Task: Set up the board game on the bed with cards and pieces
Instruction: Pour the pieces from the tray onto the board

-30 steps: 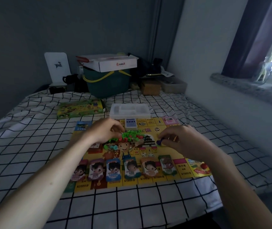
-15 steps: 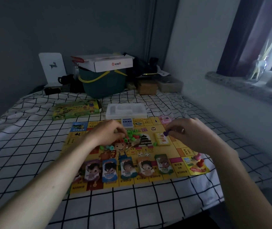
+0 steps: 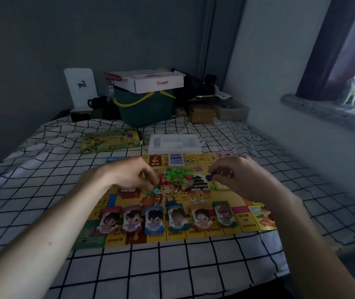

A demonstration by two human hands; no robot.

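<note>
A yellow game board [image 3: 252,219] lies flat on the checked bed sheet. Several character cards [image 3: 154,219] stand in a row along its near edge. A heap of small green and red pieces [image 3: 177,176] sits at the board's middle. My left hand [image 3: 133,174] hovers at the heap's left side and pinches a small teal piece [image 3: 156,190] at its fingertips. To the right of the heap, my right hand [image 3: 237,178] pinches a purple pawn [image 3: 211,175]. A blue card deck [image 3: 175,159] lies on the board's far edge.
Beyond the board lie a white plastic tray [image 3: 175,143] and the green game box [image 3: 112,141]. A green bucket [image 3: 146,108] with a white carton on it stands at the bed's head. The wall and a window sill [image 3: 323,113] close off the right side.
My right hand has lifted away from the board's middle toward the right with the purple pawn. My left hand stays at the heap and now shows a teal piece at its fingertips.
</note>
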